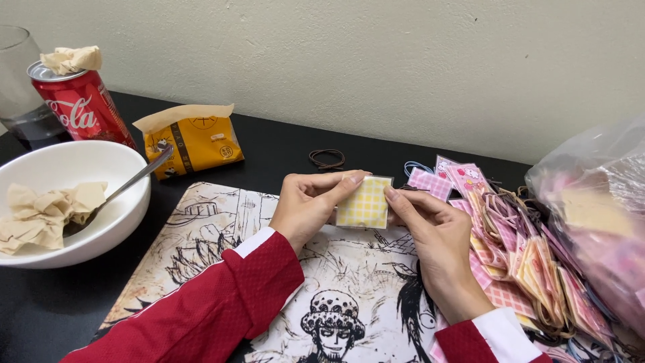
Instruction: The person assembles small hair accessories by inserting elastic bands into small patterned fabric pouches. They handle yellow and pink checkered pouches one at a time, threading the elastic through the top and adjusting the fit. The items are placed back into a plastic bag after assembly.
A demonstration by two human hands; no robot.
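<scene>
The yellow packet (pixel 363 202) is a small flat square with a yellow and white check pattern and a clear shiny edge. It is held up just above the mat (pixel 201 235), about in the middle of the view. The left hand (pixel 308 205) pinches its left side with thumb and fingers. The right hand (pixel 430 228) pinches its right side the same way. Both hands are closed on the packet, so neither one is free.

To the right lies a big heap (pixel 517 249) of packets like it, pink ones and yellow ones. Many of them look bunched together with rubber bands. So it seems a lot of packets are already bundled, and this one is not yet with the rest. A clear bag (pixel 598 202) past the heap holds more, so there may be more left to go through.

A loose brown band (pixel 326 158) lies on the black table (pixel 40 309) near the wall. The mat has a black and white cartoon drawing. Far to the left are a white bowl (pixel 114 222) with a spoon (pixel 127 185) and crumpled paper, a red can (pixel 84 107), a glass (pixel 20 87) and a yellow tissue pack (pixel 198 141).
</scene>
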